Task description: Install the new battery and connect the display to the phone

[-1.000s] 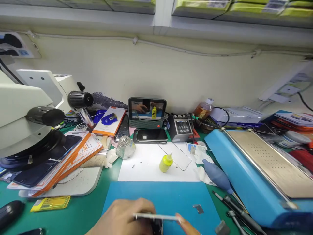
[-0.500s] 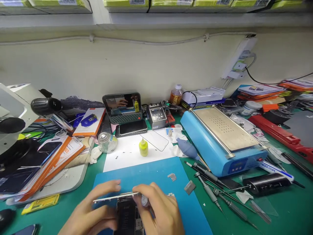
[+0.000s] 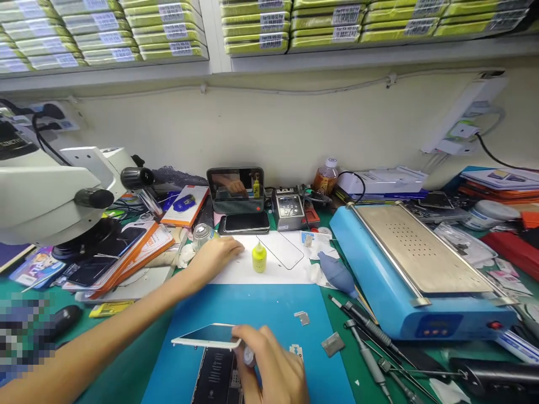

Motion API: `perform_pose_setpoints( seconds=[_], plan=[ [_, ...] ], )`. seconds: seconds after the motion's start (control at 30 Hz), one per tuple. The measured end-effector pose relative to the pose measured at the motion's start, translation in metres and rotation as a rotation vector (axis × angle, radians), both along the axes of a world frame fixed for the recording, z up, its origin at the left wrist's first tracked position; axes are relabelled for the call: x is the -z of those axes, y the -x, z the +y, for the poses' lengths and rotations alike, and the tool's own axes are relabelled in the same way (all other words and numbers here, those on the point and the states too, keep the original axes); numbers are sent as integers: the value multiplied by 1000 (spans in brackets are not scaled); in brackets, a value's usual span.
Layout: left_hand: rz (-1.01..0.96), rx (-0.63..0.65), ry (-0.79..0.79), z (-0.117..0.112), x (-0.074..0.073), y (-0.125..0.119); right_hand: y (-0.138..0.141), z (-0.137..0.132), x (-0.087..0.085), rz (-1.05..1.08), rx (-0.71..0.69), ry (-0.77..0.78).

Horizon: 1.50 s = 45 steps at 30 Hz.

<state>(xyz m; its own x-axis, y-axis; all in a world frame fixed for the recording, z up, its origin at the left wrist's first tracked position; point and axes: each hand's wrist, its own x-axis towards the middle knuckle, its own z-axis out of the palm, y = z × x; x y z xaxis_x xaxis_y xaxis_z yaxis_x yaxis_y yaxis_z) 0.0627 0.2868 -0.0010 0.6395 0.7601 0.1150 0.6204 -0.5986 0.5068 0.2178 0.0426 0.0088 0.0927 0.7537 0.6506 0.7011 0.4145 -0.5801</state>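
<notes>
My right hand (image 3: pixel 273 365) grips the edge of a white-framed phone screen (image 3: pixel 210 335), tilted up over an opened phone body (image 3: pixel 214 376) with its black battery exposed. A grey round-ended tool (image 3: pixel 249 357), perhaps a screwdriver, is tucked in the same hand; most of it is hidden. My left hand (image 3: pixel 221 252) reaches far forward to the white paper (image 3: pixel 227 276), its fingers together and pointing down. What lies between those fingertips is hidden. A small yellow bottle with a nozzle (image 3: pixel 259 259) stands just right of them.
The phone lies on a blue mat (image 3: pixel 269 306) with small metal plates (image 3: pixel 332 344) on its right. Screwdrivers (image 3: pixel 366 359) lie beside a blue heating plate machine (image 3: pixel 379 292). A microscope (image 3: pixel 54 196) stands left, and a glass jar (image 3: pixel 204 233) is near my left hand.
My left hand has let go of the phone screen and moved forward to the white paper. My right hand still holds the screen, now tilted with its face showing. The view has shifted up and left.
</notes>
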Motion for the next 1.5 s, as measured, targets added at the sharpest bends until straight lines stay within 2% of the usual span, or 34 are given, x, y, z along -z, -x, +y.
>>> perform_pose_setpoints(
  seconds=[0.17,0.3,0.37,0.5,0.57,0.63,0.77,0.9,1.0,1.07,1.27,1.5],
  plan=[
    [-105,-38,75,-9,-12,2,-8,-1,-2,17,-92,61],
    [-253,-162,154,-27,-26,25,-9,2,-7,72,-140,119],
    [-341,-235,182,-49,-35,43,-9,5,-9,105,-146,132],
    [-526,-270,222,-118,-48,77,-7,9,-13,144,-112,151],
    [-585,-221,264,-149,-46,88,-4,10,-15,145,-95,165],
    [-569,-165,324,-166,-40,93,-1,11,-17,140,-81,185],
    [-447,-120,393,-168,-21,89,-10,6,-21,127,-44,257],
    [-379,-132,384,-160,-8,85,-53,-21,-21,92,108,333],
    [-358,-151,375,-161,-3,86,-86,-48,-13,-31,205,385],
    [-352,-167,367,-163,-2,85,-97,-61,-3,-148,216,365],
    [-343,-213,351,-168,2,79,-96,-71,27,-382,130,202],
    [-342,-272,380,-171,3,80,-97,-68,34,-453,167,218]
  ],
)
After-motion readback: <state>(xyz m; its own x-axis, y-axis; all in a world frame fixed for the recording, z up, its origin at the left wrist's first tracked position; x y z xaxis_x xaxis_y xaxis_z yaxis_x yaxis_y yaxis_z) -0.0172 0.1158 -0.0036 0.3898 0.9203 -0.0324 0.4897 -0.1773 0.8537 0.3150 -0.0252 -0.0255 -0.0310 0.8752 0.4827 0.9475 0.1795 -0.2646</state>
